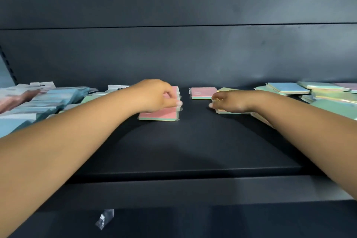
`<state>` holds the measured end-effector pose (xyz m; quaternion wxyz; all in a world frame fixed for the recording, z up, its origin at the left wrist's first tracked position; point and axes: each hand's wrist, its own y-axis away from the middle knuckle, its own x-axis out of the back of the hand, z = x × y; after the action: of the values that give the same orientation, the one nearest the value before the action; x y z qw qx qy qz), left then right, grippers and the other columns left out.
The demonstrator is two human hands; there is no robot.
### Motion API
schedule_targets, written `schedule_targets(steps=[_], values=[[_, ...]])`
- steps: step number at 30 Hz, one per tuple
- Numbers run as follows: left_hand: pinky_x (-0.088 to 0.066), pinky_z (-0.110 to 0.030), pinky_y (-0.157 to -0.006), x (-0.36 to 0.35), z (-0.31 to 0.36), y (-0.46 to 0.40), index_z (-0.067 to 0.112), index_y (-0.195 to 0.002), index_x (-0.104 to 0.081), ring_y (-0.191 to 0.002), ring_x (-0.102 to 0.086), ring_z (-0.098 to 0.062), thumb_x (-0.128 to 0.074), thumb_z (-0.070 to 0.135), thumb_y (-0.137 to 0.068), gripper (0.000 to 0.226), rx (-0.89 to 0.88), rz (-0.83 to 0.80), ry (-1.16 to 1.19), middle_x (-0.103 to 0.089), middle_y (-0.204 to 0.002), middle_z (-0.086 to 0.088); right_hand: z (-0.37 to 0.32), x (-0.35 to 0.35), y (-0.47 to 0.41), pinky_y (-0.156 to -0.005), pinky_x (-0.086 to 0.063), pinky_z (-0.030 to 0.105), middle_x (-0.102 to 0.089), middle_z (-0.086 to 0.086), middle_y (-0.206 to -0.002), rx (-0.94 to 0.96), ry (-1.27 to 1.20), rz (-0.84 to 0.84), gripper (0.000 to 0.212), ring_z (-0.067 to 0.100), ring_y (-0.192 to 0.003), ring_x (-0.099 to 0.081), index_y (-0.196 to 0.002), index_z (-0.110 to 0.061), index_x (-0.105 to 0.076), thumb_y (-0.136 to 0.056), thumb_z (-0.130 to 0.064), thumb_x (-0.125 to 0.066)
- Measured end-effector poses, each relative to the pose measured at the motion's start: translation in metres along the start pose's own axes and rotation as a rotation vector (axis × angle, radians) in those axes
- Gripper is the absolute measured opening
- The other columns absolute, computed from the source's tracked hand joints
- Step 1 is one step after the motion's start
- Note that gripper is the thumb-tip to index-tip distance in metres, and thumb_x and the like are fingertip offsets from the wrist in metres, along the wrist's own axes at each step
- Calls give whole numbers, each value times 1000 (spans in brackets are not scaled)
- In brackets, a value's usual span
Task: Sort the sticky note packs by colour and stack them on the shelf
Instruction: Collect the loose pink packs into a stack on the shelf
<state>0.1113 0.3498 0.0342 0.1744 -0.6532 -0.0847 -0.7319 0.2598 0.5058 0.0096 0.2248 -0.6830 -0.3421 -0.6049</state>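
Note:
On the dark shelf (185,141) a pink-topped sticky note pack (164,115) lies left of centre. My left hand (156,96) holds another pink pack (176,92) by its edge, just above the lying one. A third pink pack (202,92) lies further back at centre. My right hand (229,102) reaches over a yellowish pack (225,111), its fingers curled on the pack's left edge.
A loose heap of blue and green packs (48,100) covers the shelf's left end. Blue, green and purple packs (309,91) pile up at the right end. A clear plastic scrap (105,218) hangs below the shelf's front edge. The dark back panel (173,54) stands behind.

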Motion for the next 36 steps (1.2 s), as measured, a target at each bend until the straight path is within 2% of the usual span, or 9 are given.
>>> schedule_targets(steps=[3, 6, 11, 17, 20, 24, 30, 34, 36], values=[[-39, -28, -79, -3, 25, -31, 19, -103, -64, -97, -55, -21, -46, 50, -91, 37, 8, 5, 49, -60, -107, -1, 12, 8, 4, -107, -26, 31, -40, 3, -145, 27, -53, 26, 44, 22, -133, -36, -136, -16, -44, -100, -38, -32], [-33, -29, -60, -14, 49, -71, 9, -87, -58, -82, -47, -27, -42, 53, -91, 47, 111, -27, 55, -51, -77, -9, 32, 18, 4, -106, -30, 30, -49, 2, -136, 64, -235, 76, 38, 20, -127, -43, -129, -15, -51, -99, -34, -37], [-40, -32, -92, -38, 78, -118, -3, -122, -51, -116, -51, -33, -37, 55, -93, 67, 302, -34, 48, -55, -125, -17, 84, 36, 5, -86, -39, 29, -57, 2, -104, 9, -543, 79, 26, 20, -101, -55, -106, -16, -58, -96, -35, -43], [-35, -38, -104, -65, 82, -142, 2, -129, -47, -124, -45, -34, -35, 67, -86, 79, 537, -41, 98, -47, -137, -16, 148, 40, -1, -80, -45, 29, -55, 1, -86, -78, -861, 155, 24, 15, -77, -53, -79, -19, -59, -95, -33, -47], [-38, -35, -100, -62, 86, -143, 0, -130, -43, -121, -47, -34, -53, 58, -84, 75, 545, 58, 247, -47, -135, -16, 157, 38, -6, -70, -44, 25, -54, 5, -89, -79, -763, 153, 27, 20, -75, -53, -90, -6, -61, -95, -29, -48], [-42, -40, -101, -64, 93, -145, 3, -130, -36, -120, -49, -30, -77, 37, -72, 79, 589, 281, 594, -49, -131, -12, 161, 46, -2, -83, -45, 34, -63, 20, -102, -29, -422, 228, 41, 32, -95, -58, -109, 4, -60, -91, -32, -52], [-52, -33, -74, -40, 109, -121, 19, -104, -27, -95, -54, -21, -71, 8, -78, 51, 456, 670, 1049, -51, -117, -6, 162, 59, 14, -82, -42, 29, -63, 15, -113, -6, -151, 301, 42, 28, -107, -56, -108, -1, -64, -92, -37, -50], [-54, -31, -77, -23, 138, -88, 16, -125, -32, -95, -61, -18, -69, 7, -81, 58, 343, 629, 1329, -54, -102, 5, 170, 63, 36, -84, -42, 30, -62, 7, -114, 10, -72, 356, 36, 25, -105, -53, -104, -8, -64, -89, -40, -54], [-55, -28, -70, -19, 156, -70, 13, -116, -51, -89, -63, -18, -66, 7, -83, 37, 269, 540, 1413, -63, -99, 0, 173, 64, 54, -86, -41, 31, -60, 3, -113, 7, -47, 371, 31, 22, -104, -50, -99, -16, -61, -88, -44, -55]])
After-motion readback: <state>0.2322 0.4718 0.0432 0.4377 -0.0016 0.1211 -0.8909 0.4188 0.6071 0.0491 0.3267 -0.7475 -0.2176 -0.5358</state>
